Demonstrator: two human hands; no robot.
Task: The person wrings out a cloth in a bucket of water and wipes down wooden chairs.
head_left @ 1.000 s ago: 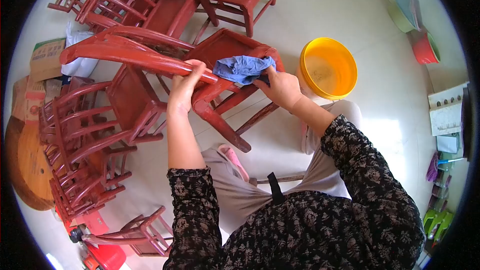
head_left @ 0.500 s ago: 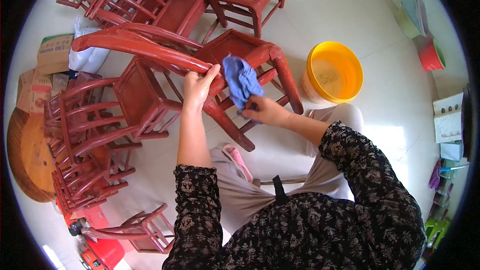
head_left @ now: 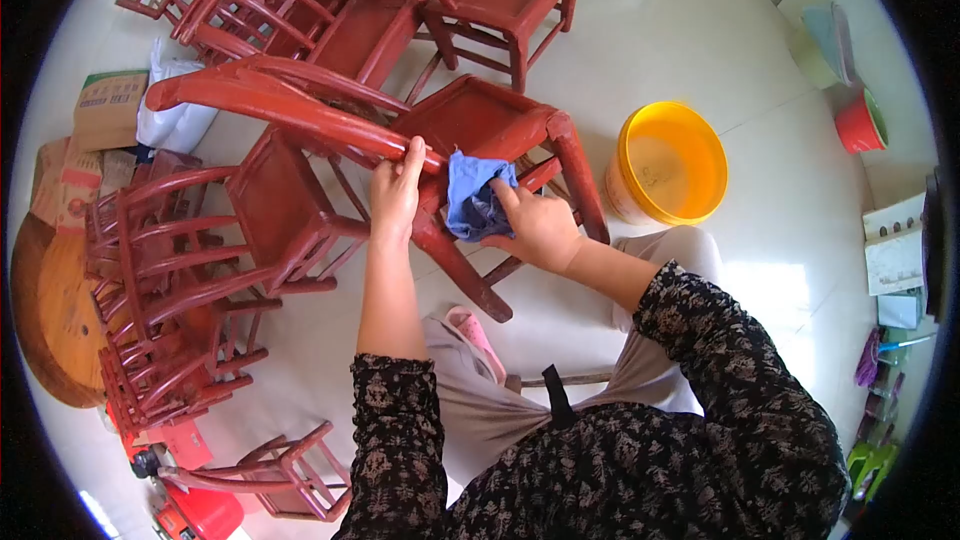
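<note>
At the far left, a round wooden board (head_left: 65, 325) stands below some cardboard boxes (head_left: 108, 110), with a white plastic bag (head_left: 178, 120) just beside them. Next come more red wooden chairs (head_left: 285, 195), crowded together down the left side and across the top, on a pale, glossy floor (head_left: 660, 50).

Near the centre, between those and the person, is the red chair being handled (head_left: 465, 118), its back reaching left and its front legs pointing toward the person. The person's left hand (head_left: 396, 198) grips the lower part of its back post, thumb laid along the wood; the other fingers are mostly hidden. Just right of that, a crumpled blue cloth (head_left: 470, 190) lies against the near edge of the seat frame. The right hand (head_left: 545, 230) has its fingers bunched on the cloth, pressing it there. Below, a pink slipper (head_left: 476, 342) shows near a chair leg.

Farther right, a yellow bucket (head_left: 622, 175) stands near the chair, apart from both hands.
</note>
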